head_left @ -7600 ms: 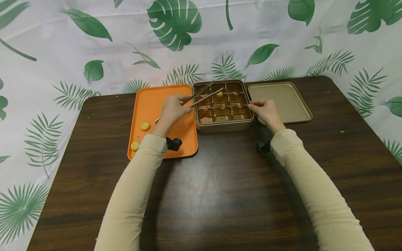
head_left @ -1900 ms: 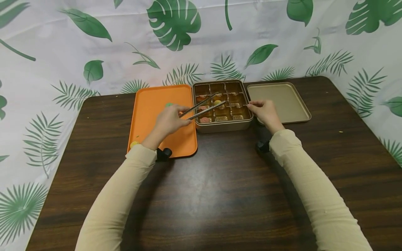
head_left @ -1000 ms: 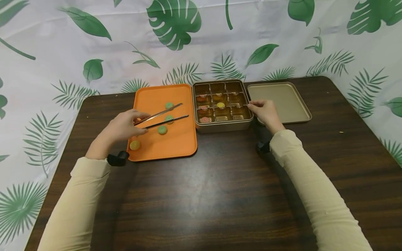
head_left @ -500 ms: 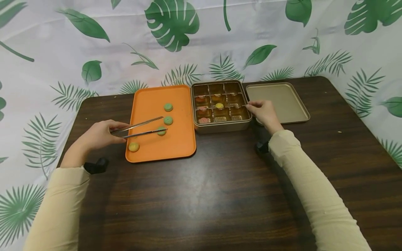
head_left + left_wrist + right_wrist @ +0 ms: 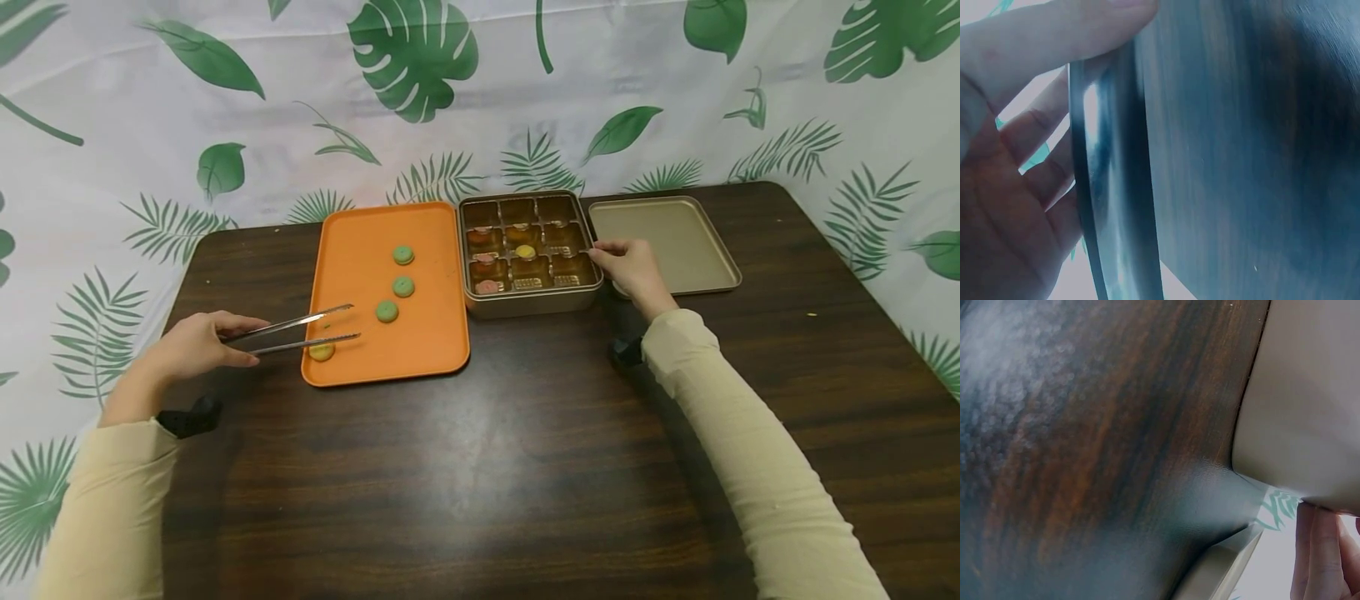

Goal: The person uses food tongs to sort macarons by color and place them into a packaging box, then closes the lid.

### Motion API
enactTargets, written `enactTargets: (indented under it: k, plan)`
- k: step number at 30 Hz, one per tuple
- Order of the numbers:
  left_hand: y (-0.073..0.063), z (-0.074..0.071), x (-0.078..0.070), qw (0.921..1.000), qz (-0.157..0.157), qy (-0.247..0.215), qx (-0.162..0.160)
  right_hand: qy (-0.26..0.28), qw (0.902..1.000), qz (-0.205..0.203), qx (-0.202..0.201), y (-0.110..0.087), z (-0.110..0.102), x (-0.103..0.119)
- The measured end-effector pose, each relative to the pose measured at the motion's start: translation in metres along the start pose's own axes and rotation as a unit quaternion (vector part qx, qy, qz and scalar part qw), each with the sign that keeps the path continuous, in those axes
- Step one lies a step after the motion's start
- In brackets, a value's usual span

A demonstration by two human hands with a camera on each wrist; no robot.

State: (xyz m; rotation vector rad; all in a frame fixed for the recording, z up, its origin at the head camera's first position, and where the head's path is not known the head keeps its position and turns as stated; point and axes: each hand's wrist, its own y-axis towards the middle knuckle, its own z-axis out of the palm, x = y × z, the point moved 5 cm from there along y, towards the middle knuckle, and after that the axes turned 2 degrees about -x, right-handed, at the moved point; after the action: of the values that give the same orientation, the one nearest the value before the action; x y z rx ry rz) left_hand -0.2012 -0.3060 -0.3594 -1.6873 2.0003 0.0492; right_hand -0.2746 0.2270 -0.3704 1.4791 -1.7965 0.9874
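In the head view, my left hand [image 5: 202,343] holds metal tongs [image 5: 288,326] left of the orange tray [image 5: 352,242]. The tongs' tips are spread over the tray's left edge, one arm crossing above a yellow macaron [image 5: 321,353]. Three green macarons [image 5: 403,287] lie farther right on the tray. My right hand [image 5: 632,268] pinches the right rim of a gold tin [image 5: 532,305] with a clear compartment insert. A yellow macaron [image 5: 525,252] shows in its middle column, pink ones [image 5: 487,287] in the left column. The left wrist view shows the tongs' metal [image 5: 1116,187] close up.
The tin's gold lid [image 5: 663,242] lies flat to the right of the tin. All stand near the back of the dark wooden table [image 5: 480,467], before a leaf-print cloth [image 5: 285,150]. Small crumbs [image 5: 812,315] dot the table's right side.
My left hand has carried the tongs from over the tin leftward to the tray's yellow macaron. Of two yellow macarons on the tray, one is gone. My right hand stays at the tin.
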Motion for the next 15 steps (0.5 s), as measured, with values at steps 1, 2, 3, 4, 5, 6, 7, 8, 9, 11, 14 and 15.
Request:
enactTargets:
  k: [1, 2, 3, 4, 5, 6, 7, 8, 9, 11, 14, 15]
  plan:
    - [-0.001, 0.000, 0.002, 1.0000, -0.002, -0.001, 0.002, 0.000, 1.0000, 0.000, 0.000, 0.000, 0.000, 0.000]
    - [-0.003, 0.001, 0.005, 1.0000, -0.004, -0.001, 0.005, 0.000, 1.0000, 0.000, 0.000, 0.000, 0.000, 0.000]
    - [-0.004, 0.001, 0.007, 1.0000, -0.006, -0.001, 0.007, 0.000, 1.0000, 0.001, -0.001, 0.000, 0.000, 0.000]
    - [-0.005, 0.001, 0.008, 0.9999, -0.008, -0.001, 0.010, -0.002, 1.0000, 0.001, -0.002, 0.000, 0.000, 0.000]
    - [-0.006, 0.001, 0.010, 0.9999, -0.007, 0.000, 0.012, -0.003, 1.0000, 0.001, -0.003, 0.000, 0.000, 0.000]
    - [-0.007, 0.001, 0.011, 0.9999, -0.008, 0.001, 0.014, -0.003, 1.0000, 0.002, -0.003, 0.000, 0.000, 0.000]
    - [-0.008, 0.002, 0.012, 0.9999, -0.007, 0.001, 0.015, -0.004, 1.0000, 0.003, -0.003, 0.000, 0.000, 0.000]
    - [-0.009, 0.002, 0.012, 0.9998, -0.007, 0.001, 0.016, -0.005, 1.0000, 0.003, -0.004, 0.000, 0.000, 0.000]
    - [-0.009, 0.002, 0.013, 0.9998, -0.008, 0.001, 0.018, -0.005, 1.0000, 0.005, -0.004, 0.000, 0.000, 0.000]
    - [-0.011, 0.002, 0.013, 0.9998, -0.005, 0.001, 0.019, -0.004, 1.0000, 0.006, -0.003, 0.000, 0.000, -0.001]
    - [-0.011, 0.003, 0.013, 0.9997, 0.001, 0.005, 0.022, -0.005, 1.0000, 0.006, -0.004, 0.000, -0.001, -0.001]
    - [-0.011, 0.003, 0.012, 0.9997, 0.004, 0.007, 0.022, -0.005, 1.0000, 0.005, -0.004, 0.000, -0.001, -0.001]
